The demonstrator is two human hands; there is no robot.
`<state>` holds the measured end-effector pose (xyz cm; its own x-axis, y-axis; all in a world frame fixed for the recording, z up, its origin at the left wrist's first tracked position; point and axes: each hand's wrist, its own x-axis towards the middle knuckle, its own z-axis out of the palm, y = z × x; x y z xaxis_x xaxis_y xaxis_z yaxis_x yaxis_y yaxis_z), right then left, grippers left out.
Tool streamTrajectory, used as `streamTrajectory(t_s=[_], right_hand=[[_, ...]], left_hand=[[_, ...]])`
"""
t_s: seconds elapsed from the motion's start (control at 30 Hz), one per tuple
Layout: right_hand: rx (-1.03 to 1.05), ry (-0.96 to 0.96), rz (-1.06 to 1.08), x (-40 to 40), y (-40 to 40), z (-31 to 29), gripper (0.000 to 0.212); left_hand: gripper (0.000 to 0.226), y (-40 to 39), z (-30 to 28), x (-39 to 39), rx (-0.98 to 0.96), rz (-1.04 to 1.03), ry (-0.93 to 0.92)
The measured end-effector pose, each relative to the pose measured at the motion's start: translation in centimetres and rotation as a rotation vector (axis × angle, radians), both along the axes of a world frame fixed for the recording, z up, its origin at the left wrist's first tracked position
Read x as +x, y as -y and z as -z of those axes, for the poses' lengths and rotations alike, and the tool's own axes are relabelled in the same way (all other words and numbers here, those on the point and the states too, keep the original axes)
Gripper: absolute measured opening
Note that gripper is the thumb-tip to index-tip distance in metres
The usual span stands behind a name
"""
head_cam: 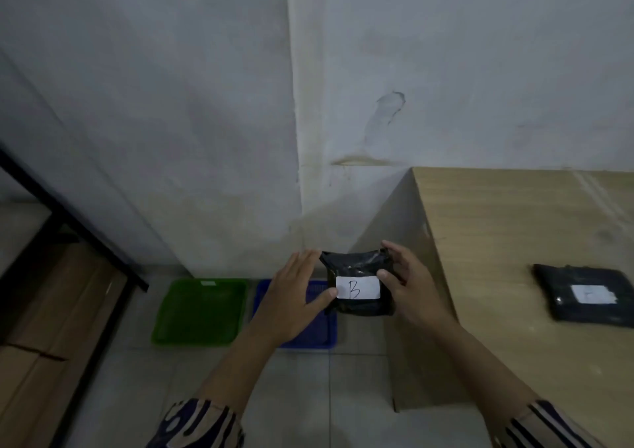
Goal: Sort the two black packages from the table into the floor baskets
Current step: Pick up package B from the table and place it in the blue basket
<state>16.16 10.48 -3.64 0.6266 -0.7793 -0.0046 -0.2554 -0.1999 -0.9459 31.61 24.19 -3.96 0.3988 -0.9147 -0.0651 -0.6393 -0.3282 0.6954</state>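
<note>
1. Soft black plastic package with white "B" label (358,284), lower centre of frame: gripped between left hand (291,296) and right hand (406,284), label up, likely for reading.
2. Held in the air above blue plastic floor basket (322,339); green plastic basket (199,312) just left.
3. Second flat black labelled package (583,295) lying on wooden table (497,241), right edge.
4. Nothing blocking either basket.

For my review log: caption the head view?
Both hands hold B-labelled package above blue basket.
</note>
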Motion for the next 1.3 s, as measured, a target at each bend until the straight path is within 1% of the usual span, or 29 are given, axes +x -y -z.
streamTrajectory(t_s=[0.2,0.27,0.4,0.57,0.7,0.83,0.93,1.07,1.17,1.3], right_hand=[[0.05,-0.073,-0.018,6.5,0.2,5.3,0.042],[0.085,-0.073,-0.012,8.8,0.6,7.9,0.042],[0.137,-0.079,0.014,13.9,1.7,14.2,0.041],[0.162,-0.099,0.055,19.3,2.7,23.5,0.039],[0.146,-0.127,0.054,22.3,3.1,32.3,0.038],[0.196,-0.15,0.065,24.1,3.4,41.9,0.039],[0.214,-0.133,0.052,25.1,3.4,48.9,0.038],[0.259,-0.121,0.063,26.1,3.5,57.1,0.037],[0.277,-0.14,0.08,26.9,3.9,62.3,0.038],[0.283,-0.159,0.118,28.1,4.6,67.4,0.038]], left_hand=[[0.066,0.6,6.1,5.9,0.056,-0.094,-0.112],[0.066,1.2,8.6,8.0,0.071,-0.123,-0.131],[0.061,2.5,14.8,12.4,0.035,-0.142,-0.152],[0.057,3.2,24.7,17.3,0.042,-0.178,-0.193],[0.057,3.4,34.6,20.5,0.056,-0.173,-0.191],[0.056,3.6,44.8,23.1,0.084,-0.192,-0.175],[0.058,3.8,51.9,24.4,0.087,-0.217,-0.135],[0.065,4.6,59.7,25.8,0.077,-0.233,-0.01],[0.064,5.0,64.2,26.7,0.071,-0.217,0.068],[0.058,5.2,68.6,28.0,0.1,-0.169,0.261]])
